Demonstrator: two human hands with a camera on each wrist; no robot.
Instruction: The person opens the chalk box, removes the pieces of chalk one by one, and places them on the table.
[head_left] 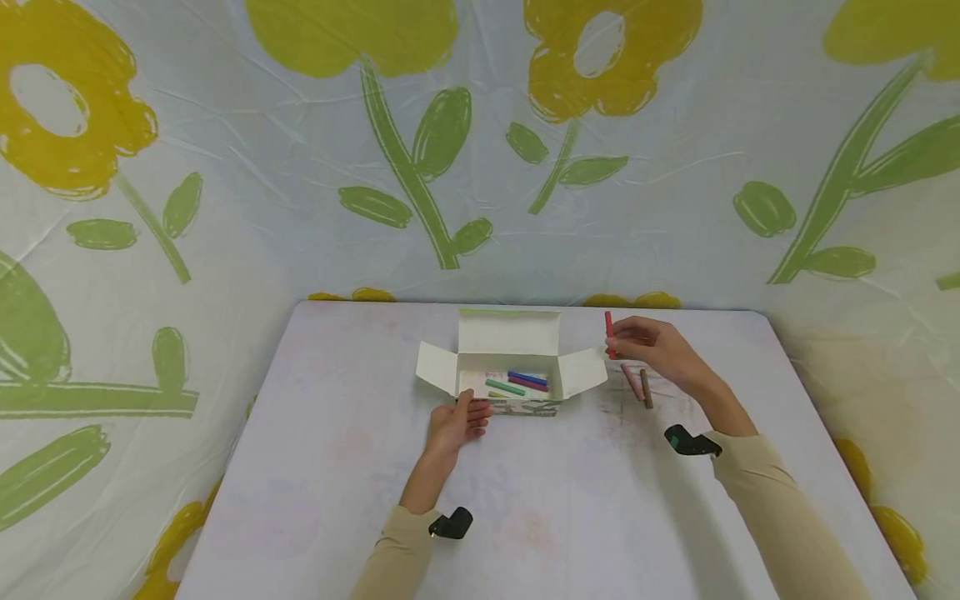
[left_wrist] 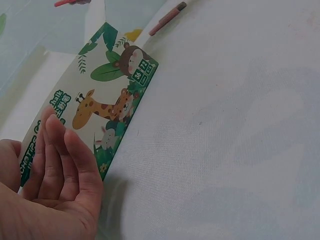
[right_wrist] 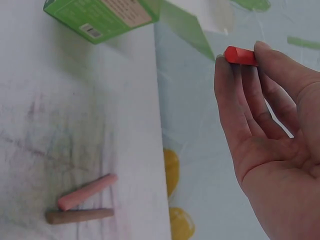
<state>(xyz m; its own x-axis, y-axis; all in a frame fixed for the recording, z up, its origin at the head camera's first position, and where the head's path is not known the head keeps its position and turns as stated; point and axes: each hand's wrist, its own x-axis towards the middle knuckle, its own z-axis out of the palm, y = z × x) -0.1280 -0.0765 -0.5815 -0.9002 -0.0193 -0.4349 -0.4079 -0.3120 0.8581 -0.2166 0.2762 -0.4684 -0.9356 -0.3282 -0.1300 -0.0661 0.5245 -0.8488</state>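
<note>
An open cardboard chalk box [head_left: 508, 363] with animal pictures on its front [left_wrist: 100, 107] stands on the table, flaps spread. Inside lie a green chalk [head_left: 506, 387], a blue chalk [head_left: 527, 378], a dark purple chalk [head_left: 528, 384] and a yellowish one partly hidden by the front wall. My left hand [head_left: 453, 423] holds the front wall near its left corner, thumb at the rim and fingers along the outside. To the right of the box and above the table, my right hand [head_left: 656, 346] pinches a red chalk [right_wrist: 240, 55] between thumb and fingertips, upright in the head view.
A pink chalk [head_left: 632, 382] and a brown chalk [head_left: 647, 389] lie side by side on the table, right of the box. Coloured smudges mark the white tabletop [head_left: 337, 467] around them. A flower-printed cloth [head_left: 510, 250] hangs behind the table's far edge.
</note>
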